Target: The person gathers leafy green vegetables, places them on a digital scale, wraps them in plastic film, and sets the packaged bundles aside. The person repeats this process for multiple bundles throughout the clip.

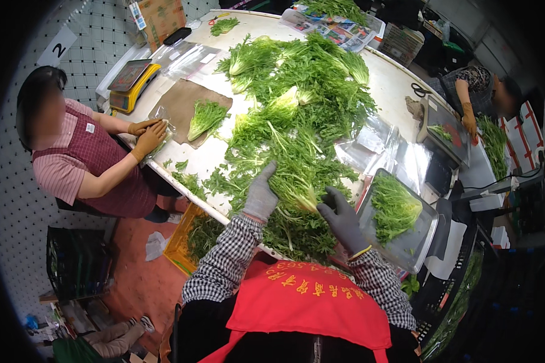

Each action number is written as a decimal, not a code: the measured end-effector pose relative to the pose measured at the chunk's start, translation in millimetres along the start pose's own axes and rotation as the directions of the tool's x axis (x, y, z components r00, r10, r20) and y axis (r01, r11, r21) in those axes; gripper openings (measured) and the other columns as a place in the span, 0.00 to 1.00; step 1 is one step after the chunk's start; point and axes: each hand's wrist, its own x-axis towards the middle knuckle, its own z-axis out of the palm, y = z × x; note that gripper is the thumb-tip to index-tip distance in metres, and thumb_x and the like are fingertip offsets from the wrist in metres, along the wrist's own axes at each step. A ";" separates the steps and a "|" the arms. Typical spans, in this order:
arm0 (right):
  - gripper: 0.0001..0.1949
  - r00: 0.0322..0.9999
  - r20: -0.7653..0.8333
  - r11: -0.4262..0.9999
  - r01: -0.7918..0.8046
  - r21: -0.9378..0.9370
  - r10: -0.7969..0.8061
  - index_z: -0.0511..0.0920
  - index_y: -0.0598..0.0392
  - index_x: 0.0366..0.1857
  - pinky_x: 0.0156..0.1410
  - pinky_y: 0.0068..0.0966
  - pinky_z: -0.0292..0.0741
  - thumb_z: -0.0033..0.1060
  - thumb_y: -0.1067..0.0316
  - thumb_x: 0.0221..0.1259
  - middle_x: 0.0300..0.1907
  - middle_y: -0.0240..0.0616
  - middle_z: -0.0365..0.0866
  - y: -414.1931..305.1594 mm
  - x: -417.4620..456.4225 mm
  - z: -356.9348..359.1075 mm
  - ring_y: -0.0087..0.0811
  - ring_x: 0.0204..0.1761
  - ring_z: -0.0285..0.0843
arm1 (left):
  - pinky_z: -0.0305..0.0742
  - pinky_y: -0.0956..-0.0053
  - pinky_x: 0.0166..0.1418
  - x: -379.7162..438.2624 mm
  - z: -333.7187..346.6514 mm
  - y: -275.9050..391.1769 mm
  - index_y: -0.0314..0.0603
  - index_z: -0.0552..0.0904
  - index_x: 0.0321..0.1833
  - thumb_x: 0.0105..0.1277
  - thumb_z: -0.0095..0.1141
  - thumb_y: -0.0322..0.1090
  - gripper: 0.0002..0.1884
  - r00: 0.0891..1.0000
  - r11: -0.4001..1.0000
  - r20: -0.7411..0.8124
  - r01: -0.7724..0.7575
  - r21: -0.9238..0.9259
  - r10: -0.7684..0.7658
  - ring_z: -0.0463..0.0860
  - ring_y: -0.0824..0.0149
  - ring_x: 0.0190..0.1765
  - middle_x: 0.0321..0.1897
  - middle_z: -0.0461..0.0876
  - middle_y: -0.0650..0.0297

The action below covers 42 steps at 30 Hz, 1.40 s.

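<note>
In front of me a head of curly endive [295, 188] lies over the pile, its pale root end pointing right. My left hand [261, 197], in a grey glove, is against its leafy side with the thumb raised; leaves hide the other fingers. My right hand [342, 218], in a darker grey glove, is beside the root end, fingers apart and curled towards it. A large heap of curly endive [299, 100] spreads up the white table [209, 174] beyond my hands. Right of my right hand, a metal tray [397, 252] holds another head [395, 206].
At left, a gloved co-worker [86, 159] handles a clear bag by a brown cloth [170, 102] and yellow scale [134, 86]. Plastic bags [374, 140] and scissors [420, 90] lie right, near another person [470, 86] at a scale. A yellow crate [179, 236] stands below the table's left edge.
</note>
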 end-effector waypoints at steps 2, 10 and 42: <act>0.31 0.997 0.025 0.943 -0.079 0.324 0.075 0.73 0.62 0.69 0.63 0.30 0.80 0.72 0.54 0.70 0.57 0.48 0.85 9.2 -3.9 12.9 0.34 0.56 0.84 | 0.71 0.75 0.79 1.2 12.1 -15.1 0.31 0.61 0.82 0.57 0.64 0.10 0.47 1.000 0.996 -0.014 -0.001 0.093 0.002 0.74 0.53 0.76 0.77 0.69 0.44; 0.16 0.966 -0.239 0.907 0.013 0.422 0.098 0.83 0.62 0.57 0.37 0.16 0.66 0.68 0.70 0.69 0.33 0.22 0.76 -4.0 -23.6 -35.8 0.12 0.33 0.66 | 0.74 0.63 0.78 -0.6 46.4 -37.7 0.29 0.60 0.81 0.68 0.59 0.16 0.38 0.988 0.990 0.153 0.020 -0.137 0.001 0.77 0.54 0.72 0.76 0.69 0.43; 0.31 0.920 -0.343 0.601 -0.166 -0.782 -0.192 0.69 0.55 0.76 0.83 0.48 0.58 0.64 0.58 0.72 0.78 0.51 0.66 130.6 -37.9 -185.5 0.57 0.82 0.55 | 0.85 0.75 0.52 36.8 65.0 -33.4 0.32 0.81 0.63 0.80 0.55 0.42 0.20 0.958 0.865 0.200 0.273 -0.422 -0.205 0.88 0.67 0.45 0.45 0.89 0.56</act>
